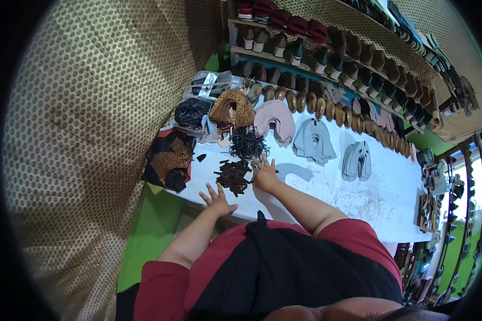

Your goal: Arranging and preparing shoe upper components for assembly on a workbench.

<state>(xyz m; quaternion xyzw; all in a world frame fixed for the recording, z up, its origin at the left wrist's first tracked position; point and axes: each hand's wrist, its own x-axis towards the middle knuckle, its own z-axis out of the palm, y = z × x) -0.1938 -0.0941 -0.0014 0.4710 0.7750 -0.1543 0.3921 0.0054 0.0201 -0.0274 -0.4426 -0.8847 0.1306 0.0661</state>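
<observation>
A heap of short dark brown strips (234, 176) lies near the white table's front edge, between my two hands. My left hand (218, 202) is spread out at the edge, just in front of the heap, with nothing in it. On the heap's right side, my right hand (265, 174) has its fingers apart and holds nothing. Its fingertips reach toward a tangle of thin black strips (248, 144) behind the heap. A single curved light grey piece (297, 171) lies flat just right of that hand.
Leopard-print pieces (233, 107) and curved pink pieces (276, 115) lie farther back. Two stacks of grey shoe-upper pieces (313, 142) (357, 160) are to the right. A row of brown shoe lasts (320, 107) lines the back, below shelves of heeled shoes (321, 59). A patterned curtain (91, 134) hangs left.
</observation>
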